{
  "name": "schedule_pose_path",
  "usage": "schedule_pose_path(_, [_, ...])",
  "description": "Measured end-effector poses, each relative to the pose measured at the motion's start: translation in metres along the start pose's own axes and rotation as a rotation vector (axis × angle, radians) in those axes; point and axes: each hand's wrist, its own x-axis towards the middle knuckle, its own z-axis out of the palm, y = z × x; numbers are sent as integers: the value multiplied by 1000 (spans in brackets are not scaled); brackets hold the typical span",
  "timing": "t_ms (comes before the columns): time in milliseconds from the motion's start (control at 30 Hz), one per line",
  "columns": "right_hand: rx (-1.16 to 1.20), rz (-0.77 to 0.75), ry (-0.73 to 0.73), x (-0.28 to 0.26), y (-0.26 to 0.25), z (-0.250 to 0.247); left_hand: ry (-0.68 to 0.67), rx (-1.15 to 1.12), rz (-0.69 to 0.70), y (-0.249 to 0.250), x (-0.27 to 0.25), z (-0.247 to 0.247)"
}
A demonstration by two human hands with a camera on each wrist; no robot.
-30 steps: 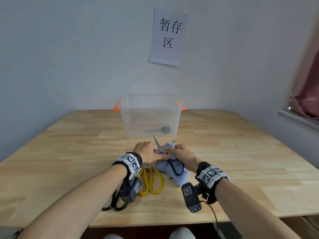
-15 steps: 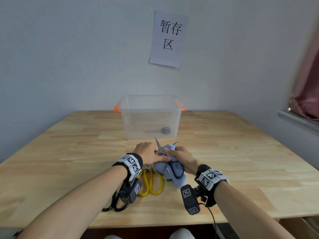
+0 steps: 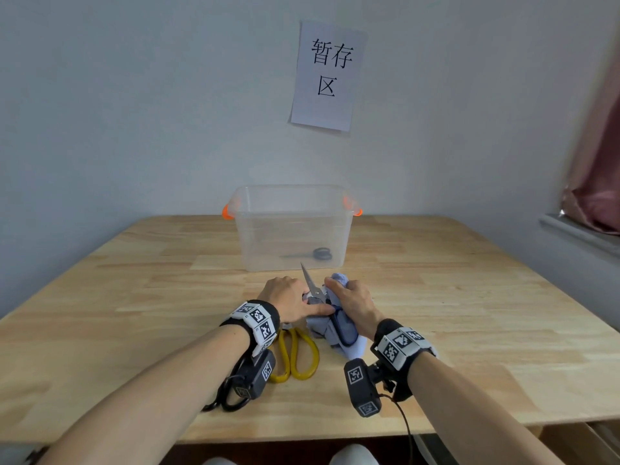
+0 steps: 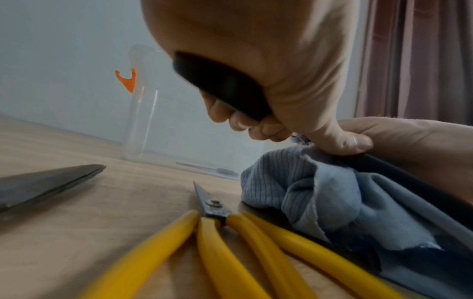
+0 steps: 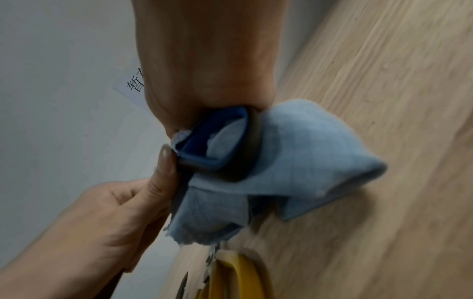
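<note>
I am wiping down the blue-handled scissors [image 3: 310, 286]. I hold them just above the table [image 3: 469, 313], midway between its left and right edges and nearer the near edge than the far one, in front of the clear plastic bin [image 3: 292, 213]. My left hand [image 3: 288, 298] is curled round one handle loop, thumb pressed in beside the cloth, so the tool cannot twist while I rub. I judge I have it spread open so that each blade can be reached on its own. My right hand [image 3: 352, 302] is clenched round the blue cloth [image 5: 307, 161], bunching it over one blade. The other handle loop sticks out under my palm, and the cloth's tail hangs toward the table. The bare blade points up and away from me, toward the bin, which keeps its edge clear of both hands. The yellow-handled scissors [image 4: 220, 252] and the black-handled scissors [image 4: 46, 183] lie on the table by the near edge, under my left wrist, waiting their turn as I take it. A grey-handled pair [image 3: 318, 254] already lies in the bin. A second ago the tip of the second blade poked out beside my right fingers; now the cloth has ridden up and buried it. The bare blade stands at much the same angle, and everything on the table lies as it did.
</note>
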Motion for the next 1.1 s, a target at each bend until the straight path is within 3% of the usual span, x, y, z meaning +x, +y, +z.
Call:
schedule_pose_path(133, [40, -6, -7, 3, 1, 0, -3, -50, -20, -1, -1, -2])
schedule_pose_path(433, [99, 147, -275, 3, 2, -3, -41, -121, -59, -1, 3, -1])
schedule_pose_path(633, [66, 85, -44, 4, 2, -2, -32, -43, -17, 4, 4, -3])
schedule_pose_path(767, [27, 50, -3, 8, -1, -4, -32, -96, -38, 3, 2, -4])
schedule_pose_path(1000, [-116, 134, -193, 4, 1, 1, -43, -112, -83, -2, 1, -2])
schedule_pose_path(1100, [-151, 103, -156, 6, -1, -1, -26, -129, -77, 1, -1, -2])
